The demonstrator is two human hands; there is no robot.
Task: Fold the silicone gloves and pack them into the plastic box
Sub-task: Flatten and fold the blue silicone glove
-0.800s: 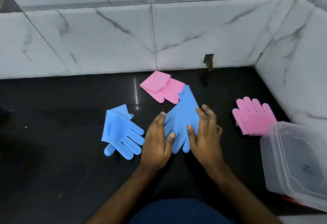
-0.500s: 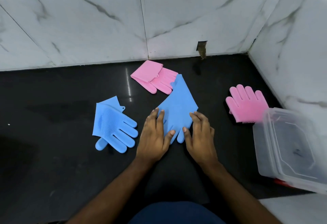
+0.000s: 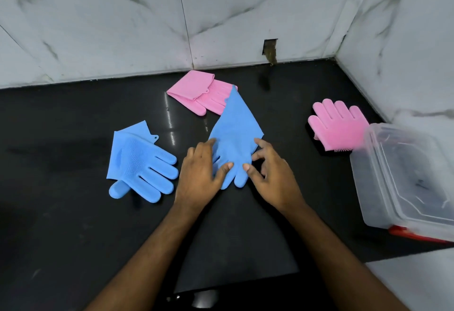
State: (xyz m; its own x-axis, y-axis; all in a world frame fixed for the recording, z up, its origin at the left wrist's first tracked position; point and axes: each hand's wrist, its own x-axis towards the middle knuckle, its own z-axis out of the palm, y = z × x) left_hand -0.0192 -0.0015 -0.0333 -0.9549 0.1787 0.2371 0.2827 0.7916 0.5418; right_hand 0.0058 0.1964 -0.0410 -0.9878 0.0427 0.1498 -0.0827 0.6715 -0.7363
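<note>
Black table (image 3: 73,212) under marble walls: left hand (image 3: 199,178) and right hand (image 3: 272,180) press relaxed fingers on the middle blue glove (image 3: 235,133); plastic box (image 3: 405,182) sits at the right edge.

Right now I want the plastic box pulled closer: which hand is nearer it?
Right. The right hand rests on the blue glove, just left of the plastic box; the left hand lies farther left.
</note>
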